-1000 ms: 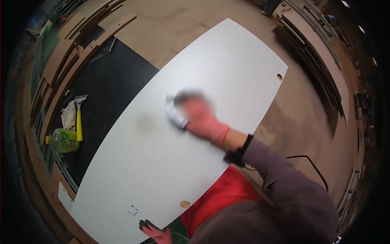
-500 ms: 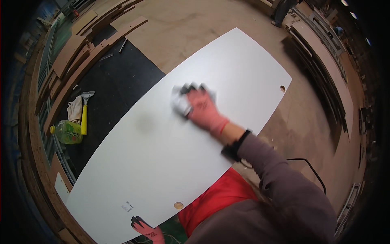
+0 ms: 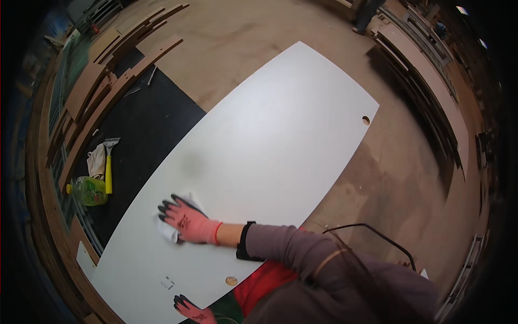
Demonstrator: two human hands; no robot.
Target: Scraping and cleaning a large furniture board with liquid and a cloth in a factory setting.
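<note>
Two gloved hands: right hand (image 3: 186, 220) presses white cloth (image 3: 171, 231) flat on white panel (image 3: 259, 162); left hand (image 3: 191, 310) grips its edge.

White cloth (image 3: 174, 229): crumpled, lying flat on the panel's lower-left area, mostly covered by the gloved right hand (image 3: 189, 221). White panel (image 3: 259, 162): large, smooth, rectangular, lying flat and diagonal, with a round hole near each of two corners.

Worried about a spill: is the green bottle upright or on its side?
On its side. The green bottle lies flat on the black mat, yellow cap pointing left.
</note>
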